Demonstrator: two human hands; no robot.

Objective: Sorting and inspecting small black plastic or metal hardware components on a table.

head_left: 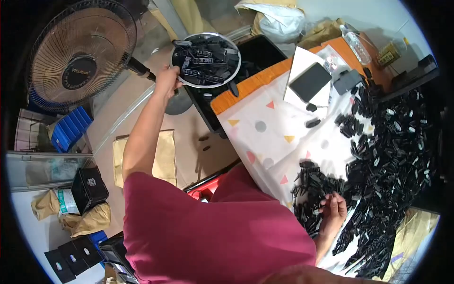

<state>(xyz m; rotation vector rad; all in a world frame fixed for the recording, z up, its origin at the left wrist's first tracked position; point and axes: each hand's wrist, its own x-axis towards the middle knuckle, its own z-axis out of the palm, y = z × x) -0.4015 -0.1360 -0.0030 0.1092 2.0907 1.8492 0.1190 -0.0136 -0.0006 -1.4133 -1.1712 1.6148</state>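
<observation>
My left hand [167,82] is stretched out to the far left, its fingers closed on the near-left rim of a round metal bowl [238,71]. Small black plastic pieces [208,59] fill the bowl, which is held above a black bin [262,47] beside the table. My right hand [335,209] is over a heap of black pieces [314,184] at the near side of the table. Its fingers are curled together, and whatever they hold is too small to make out.
A patterned cloth covers the table [265,156]; a big pile of black pieces [392,156] spreads along its right. Toward the far edge are a phone [311,83], a grey block [347,81] and a bottle [355,45]. A fan [80,71] stands far left; flat cardboard [163,158] lies on the floor.
</observation>
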